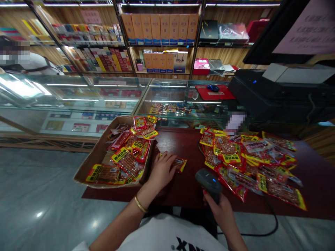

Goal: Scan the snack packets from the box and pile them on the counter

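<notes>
My left hand (163,169) lies palm down on the dark table, its fingers stretched over a small red and yellow snack packet (180,164). Part of that packet is hidden under the fingers. Wrapped round the handle of a black barcode scanner (209,183) is my right hand (221,207); a small blue light glows on the scanner. To the left of my left hand stands an open cardboard box (90,158) with several similar packets (127,161) in it. A loose pile of packets (227,150) is spread to the right of the scanner.
A black cable (274,223) loops below the table edge at right. Behind the table runs a glass display counter (104,83), with a mouse (213,88) on a red mat (200,93). A black machine (261,94) and a screen stand at right. Another person (39,64) is at far left.
</notes>
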### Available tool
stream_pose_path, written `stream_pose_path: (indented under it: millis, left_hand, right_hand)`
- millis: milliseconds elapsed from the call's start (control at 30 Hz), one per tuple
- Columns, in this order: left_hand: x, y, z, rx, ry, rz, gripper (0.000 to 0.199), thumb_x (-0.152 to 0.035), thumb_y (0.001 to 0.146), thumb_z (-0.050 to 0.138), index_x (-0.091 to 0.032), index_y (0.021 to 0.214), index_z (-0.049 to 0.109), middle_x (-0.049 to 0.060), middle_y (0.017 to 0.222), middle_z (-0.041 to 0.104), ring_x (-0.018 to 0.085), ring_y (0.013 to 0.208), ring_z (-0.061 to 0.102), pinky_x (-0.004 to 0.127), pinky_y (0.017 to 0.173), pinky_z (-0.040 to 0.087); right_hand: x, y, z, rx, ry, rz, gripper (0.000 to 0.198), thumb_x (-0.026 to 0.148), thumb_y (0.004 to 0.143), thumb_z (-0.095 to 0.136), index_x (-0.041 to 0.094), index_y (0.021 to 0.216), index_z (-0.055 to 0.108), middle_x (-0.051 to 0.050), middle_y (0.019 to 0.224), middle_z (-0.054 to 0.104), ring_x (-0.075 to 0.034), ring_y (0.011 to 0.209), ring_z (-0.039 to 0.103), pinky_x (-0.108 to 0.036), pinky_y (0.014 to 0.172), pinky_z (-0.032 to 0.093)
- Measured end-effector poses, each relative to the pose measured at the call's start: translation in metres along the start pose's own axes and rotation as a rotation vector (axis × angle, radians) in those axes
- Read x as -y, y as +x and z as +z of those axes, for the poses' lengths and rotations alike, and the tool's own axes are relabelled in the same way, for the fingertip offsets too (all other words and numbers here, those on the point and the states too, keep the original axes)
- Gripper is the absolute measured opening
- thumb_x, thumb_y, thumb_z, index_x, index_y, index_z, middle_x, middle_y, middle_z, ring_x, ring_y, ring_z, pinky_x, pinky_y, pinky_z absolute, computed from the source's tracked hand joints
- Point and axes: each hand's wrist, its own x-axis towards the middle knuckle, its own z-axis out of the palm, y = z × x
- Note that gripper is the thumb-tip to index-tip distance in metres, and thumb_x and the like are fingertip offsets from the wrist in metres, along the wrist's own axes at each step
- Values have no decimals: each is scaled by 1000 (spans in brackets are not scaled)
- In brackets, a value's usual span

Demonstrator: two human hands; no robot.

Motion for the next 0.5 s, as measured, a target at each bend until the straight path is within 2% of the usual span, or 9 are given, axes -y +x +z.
stream_pose_path:
  millis: [67, 167, 233, 333, 400, 500]
  left_hand:
    - [0, 9, 2, 109, 68, -33, 56, -27, 92, 63, -19, 146, 52, 13, 152, 53, 36, 146, 40, 63, 121, 23]
    - [1, 20, 1, 173, 134, -58, 65, -35, 88, 70, -16, 146, 50, 17, 142, 60, 36, 136, 50, 63, 121, 20]
    - [1, 23, -3, 198, 132, -56, 62, -37, 84, 75, -17, 139, 56, 16, 129, 66, 33, 123, 60, 56, 117, 32]
    - [-1, 22, -8, 245, 36, -58, 49, -33, 81, 76, -21, 128, 66, 10, 117, 67, 27, 104, 67, 40, 98, 51]
    - [-3, 19, -9, 245, -47, -55, 46, -28, 80, 75, -23, 125, 68, 8, 117, 68, 25, 100, 69, 34, 92, 53]
    - [-3, 16, -8, 235, -153, -63, 55, -20, 79, 74, -23, 133, 63, 7, 125, 70, 23, 109, 68, 31, 97, 52]
  right_hand:
    - [3, 0, 0, 1, -18, -1, 45, 64, 80, 63, 21, 71, 69, -6, 59, 73, -25, 56, 70, -31, 55, 55]
    - [6, -1, 0, -2, -48, -16, 39, 59, 80, 63, 21, 75, 70, -6, 61, 74, -27, 58, 71, -33, 58, 56]
    - [8, -3, 1, -5, -85, -43, 38, 57, 80, 64, 20, 83, 73, -9, 71, 79, -30, 68, 75, -36, 66, 58]
    - [15, -8, 1, -9, -181, -116, 42, 56, 83, 62, 18, 95, 76, -14, 91, 82, -34, 88, 77, -40, 81, 58]
    - [20, -12, 1, -12, -244, -165, 42, 55, 85, 60, 18, 96, 76, -14, 95, 81, -34, 92, 76, -41, 83, 58]
    - [24, -17, 0, -41, -301, -244, 39, 51, 87, 60, 18, 97, 76, -14, 94, 80, -32, 92, 75, -41, 84, 58]
